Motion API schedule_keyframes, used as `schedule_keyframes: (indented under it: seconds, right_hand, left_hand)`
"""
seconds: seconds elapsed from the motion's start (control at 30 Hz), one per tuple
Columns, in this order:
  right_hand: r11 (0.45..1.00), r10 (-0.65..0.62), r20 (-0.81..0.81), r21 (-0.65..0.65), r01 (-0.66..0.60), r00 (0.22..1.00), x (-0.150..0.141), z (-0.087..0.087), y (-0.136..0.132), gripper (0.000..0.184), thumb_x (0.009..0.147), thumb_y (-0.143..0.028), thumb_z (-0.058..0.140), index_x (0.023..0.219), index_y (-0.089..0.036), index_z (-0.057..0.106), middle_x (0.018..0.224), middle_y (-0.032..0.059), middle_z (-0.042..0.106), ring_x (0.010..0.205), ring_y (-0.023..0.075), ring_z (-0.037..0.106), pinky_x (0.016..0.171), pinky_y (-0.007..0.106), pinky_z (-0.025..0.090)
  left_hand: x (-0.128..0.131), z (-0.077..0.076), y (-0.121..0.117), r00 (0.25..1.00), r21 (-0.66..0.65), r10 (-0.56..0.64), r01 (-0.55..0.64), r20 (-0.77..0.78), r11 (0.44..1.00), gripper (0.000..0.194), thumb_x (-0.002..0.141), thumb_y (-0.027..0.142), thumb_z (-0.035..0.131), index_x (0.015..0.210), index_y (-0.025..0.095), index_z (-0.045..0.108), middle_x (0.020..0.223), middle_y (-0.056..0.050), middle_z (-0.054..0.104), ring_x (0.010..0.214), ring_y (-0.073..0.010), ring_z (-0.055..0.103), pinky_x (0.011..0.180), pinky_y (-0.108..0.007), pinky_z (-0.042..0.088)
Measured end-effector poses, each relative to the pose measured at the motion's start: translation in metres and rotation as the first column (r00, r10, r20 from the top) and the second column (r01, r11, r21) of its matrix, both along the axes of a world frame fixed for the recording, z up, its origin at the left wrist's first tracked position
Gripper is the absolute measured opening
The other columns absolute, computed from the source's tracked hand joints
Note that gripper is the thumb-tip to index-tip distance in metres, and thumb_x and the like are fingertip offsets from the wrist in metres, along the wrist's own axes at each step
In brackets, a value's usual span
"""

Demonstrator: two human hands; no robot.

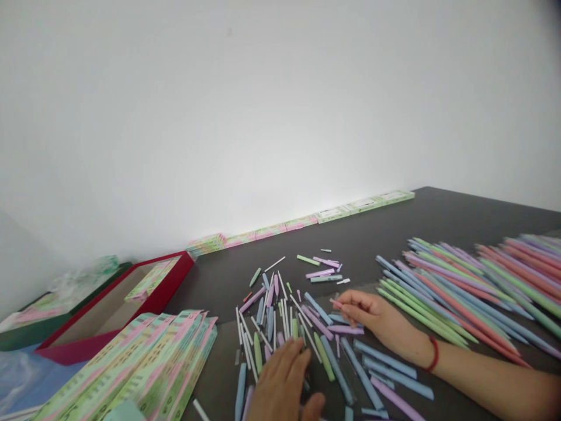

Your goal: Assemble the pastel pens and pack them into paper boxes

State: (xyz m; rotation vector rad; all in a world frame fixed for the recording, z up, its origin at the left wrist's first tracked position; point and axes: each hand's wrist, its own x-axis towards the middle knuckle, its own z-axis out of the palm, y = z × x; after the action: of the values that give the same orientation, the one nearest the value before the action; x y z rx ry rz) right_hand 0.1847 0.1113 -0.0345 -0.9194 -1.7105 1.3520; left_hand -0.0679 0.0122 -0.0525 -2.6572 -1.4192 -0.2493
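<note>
Dark worktop [359, 240], far edge against a plain white wall [280, 117]. Flat packs [270, 231] lined along that edge. Red box [175, 280] toward the left edge; fanned printed cards [131, 362] nearer, left side. Loose pastel tubes [335, 368] strewn across the near middle; long pointed sticks [438, 292] toward the right edge. Right hand [372, 318]: thumb and finger pinching a small pink piece [336, 303] over the tubes. Left hand [280, 380]: back up, over the tubes on the near side; grip hidden, cannot tell.
</note>
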Motion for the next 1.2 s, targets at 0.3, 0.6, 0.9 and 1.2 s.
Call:
schedule_keyframes:
  seconds: [0.3, 0.6, 0.9, 1.2]
  right_hand:
    - [0.992, -0.116, -0.019, 0.057, 0.117, 0.993, 0.003, -0.009, 0.014, 0.029, 0.088, -0.045, 0.052, 0.086, -0.016, 0.057, 0.067, -0.0028, 0.047, 0.059, 0.0115, 0.042, 0.056, 0.024, 0.034]
    - [0.950, -0.157, 0.165, 0.296, 0.103, 0.974, 0.009, -0.008, 0.020, 0.024, 0.090, -0.036, 0.051, 0.084, -0.017, 0.064, 0.074, 0.0011, 0.058, 0.069, 0.0152, 0.052, 0.063, 0.026, 0.038]
    - [0.905, -0.195, 0.322, 0.424, 0.042, 0.926, 0.017, -0.011, 0.031, 0.019, 0.091, -0.027, 0.051, 0.089, -0.019, 0.068, 0.086, 0.0045, 0.064, 0.080, 0.0174, 0.058, 0.073, 0.027, 0.043]
    - [0.852, -0.413, 0.523, 0.511, 0.114, 0.745, 0.037, -0.012, 0.060, 0.017, 0.089, -0.021, 0.049, 0.086, -0.016, 0.065, 0.084, 0.0062, 0.066, 0.077, 0.0185, 0.059, 0.069, 0.028, 0.041]
  left_hand:
    - [-0.021, 0.051, 0.029, 0.900, -0.042, 0.436, -0.437, -0.030, 0.899, 0.039, 0.089, 0.022, 0.037, 0.120, 0.011, 0.058, 0.127, -0.015, 0.061, 0.120, -0.0245, 0.055, 0.103, -0.042, 0.043]
    - [-0.059, 0.074, 0.111, 0.713, -0.072, 0.679, -0.697, -0.175, 0.713, 0.020, 0.091, 0.029, 0.052, 0.101, 0.014, 0.061, 0.101, -0.005, 0.067, 0.093, -0.0185, 0.064, 0.085, -0.042, 0.051]
    - [-0.068, 0.056, 0.146, 0.669, -0.180, 0.696, -0.742, -0.261, 0.646, 0.023, 0.089, 0.035, 0.056, 0.099, 0.016, 0.061, 0.100, -0.004, 0.065, 0.091, -0.0176, 0.063, 0.081, -0.039, 0.052]
    - [-0.071, 0.055, 0.142, 0.682, -0.241, 0.712, -0.728, -0.167, 0.642, 0.021, 0.089, 0.031, 0.048, 0.077, 0.017, 0.058, 0.075, 0.000, 0.064, 0.069, -0.0147, 0.061, 0.065, -0.030, 0.046]
